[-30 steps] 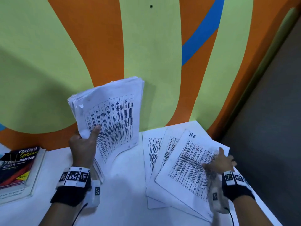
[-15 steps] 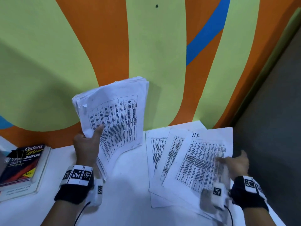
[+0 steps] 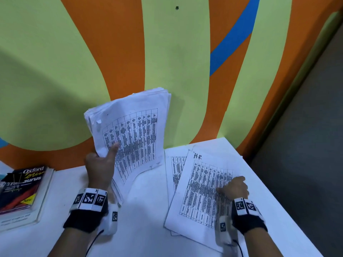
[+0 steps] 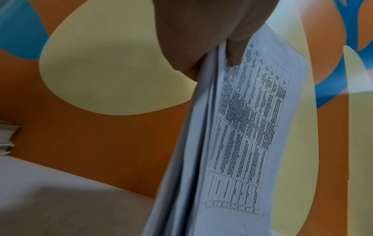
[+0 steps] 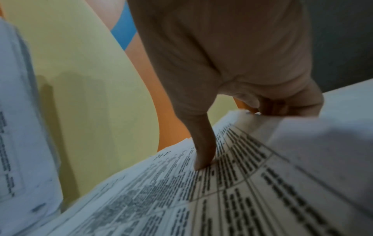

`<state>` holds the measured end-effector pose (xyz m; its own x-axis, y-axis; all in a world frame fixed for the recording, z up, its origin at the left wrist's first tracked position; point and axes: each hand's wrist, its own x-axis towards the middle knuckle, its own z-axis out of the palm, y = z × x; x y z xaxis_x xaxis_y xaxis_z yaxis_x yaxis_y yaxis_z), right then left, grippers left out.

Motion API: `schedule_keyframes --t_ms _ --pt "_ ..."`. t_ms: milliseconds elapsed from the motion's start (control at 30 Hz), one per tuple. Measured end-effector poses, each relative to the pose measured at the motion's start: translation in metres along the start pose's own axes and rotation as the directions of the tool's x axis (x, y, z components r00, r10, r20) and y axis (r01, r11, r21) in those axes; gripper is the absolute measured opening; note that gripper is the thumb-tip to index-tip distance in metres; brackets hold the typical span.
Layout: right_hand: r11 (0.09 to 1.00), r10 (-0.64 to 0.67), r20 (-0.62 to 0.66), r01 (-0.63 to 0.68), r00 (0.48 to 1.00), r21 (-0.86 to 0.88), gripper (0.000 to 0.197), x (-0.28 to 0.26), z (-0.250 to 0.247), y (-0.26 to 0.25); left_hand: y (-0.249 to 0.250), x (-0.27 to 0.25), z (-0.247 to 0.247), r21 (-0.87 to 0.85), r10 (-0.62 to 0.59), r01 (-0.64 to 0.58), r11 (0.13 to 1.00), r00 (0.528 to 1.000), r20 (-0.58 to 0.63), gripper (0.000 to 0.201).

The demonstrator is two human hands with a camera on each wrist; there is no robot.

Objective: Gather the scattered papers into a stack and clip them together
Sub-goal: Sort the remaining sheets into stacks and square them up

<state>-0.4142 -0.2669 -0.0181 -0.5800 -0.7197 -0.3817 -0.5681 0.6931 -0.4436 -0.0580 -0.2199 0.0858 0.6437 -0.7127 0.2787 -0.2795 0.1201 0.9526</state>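
Left hand (image 3: 100, 168) grips the gathered stack (image 3: 132, 135) upright above the white table (image 3: 141, 216), thumb across the printed face. Right hand (image 3: 234, 188) pinches the far edge of the loose sheets (image 3: 200, 190) lying at the table's right, thumb on top, fingers curled under. Best done by sliding them together, squaring edges, then lifting as one. Against a second ago, those sheets lie less fanned, pulled nearer. No clip visible; thesaurus (image 3: 22, 188) sits far left.
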Motion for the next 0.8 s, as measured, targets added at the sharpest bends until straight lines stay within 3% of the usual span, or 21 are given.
schedule_keyframes --t_ms 100,200,300,400,467,533,633,700,800 --pt "0.993 -0.112 -0.013 0.112 0.994 0.040 0.046 0.004 -0.009 0.007 -0.001 0.001 0.000 -0.010 -0.017 0.017 1.000 1.000 0.007 0.053" --pt "0.966 -0.238 -0.072 0.244 0.968 0.084 0.024 0.005 -0.026 0.008 -0.004 0.005 -0.003 0.010 -0.048 0.048 0.999 0.999 -0.021 0.051" --pt "0.921 -0.342 -0.087 0.352 0.936 0.168 0.021 0.010 -0.057 0.004 -0.006 0.010 -0.009 0.029 -0.058 0.059 0.998 0.997 -0.046 0.051" --pt "0.892 -0.378 0.041 0.352 0.925 0.282 0.020 0.011 -0.074 -0.003 -0.006 0.013 -0.014 0.050 -0.058 0.062 0.997 0.995 -0.075 0.051" --pt "0.914 -0.376 0.121 0.347 0.919 0.212 0.025 0.014 -0.062 -0.008 -0.004 0.014 -0.015 0.051 -0.058 0.062 0.997 0.995 -0.080 0.049" --pt "0.930 -0.356 0.177 0.366 0.918 -0.027 0.042 0.012 -0.039 -0.014 0.000 0.011 -0.016 0.044 -0.052 0.055 0.998 0.996 -0.074 0.047" --pt "0.911 -0.268 0.156 0.302 0.951 -0.279 0.060 -0.001 -0.008 -0.020 -0.002 0.008 -0.024 0.033 -0.050 0.053 0.998 0.995 -0.091 0.044" --pt "0.931 -0.238 0.118 0.261 0.964 -0.254 0.055 -0.011 0.002 -0.023 -0.004 0.006 -0.030 0.033 -0.059 0.063 0.997 0.992 -0.112 0.045" --pt "0.956 -0.255 0.160 0.273 0.954 -0.108 0.058 -0.012 0.006 -0.021 0.003 -0.001 -0.037 0.009 -0.059 0.061 0.998 0.989 -0.137 0.045"
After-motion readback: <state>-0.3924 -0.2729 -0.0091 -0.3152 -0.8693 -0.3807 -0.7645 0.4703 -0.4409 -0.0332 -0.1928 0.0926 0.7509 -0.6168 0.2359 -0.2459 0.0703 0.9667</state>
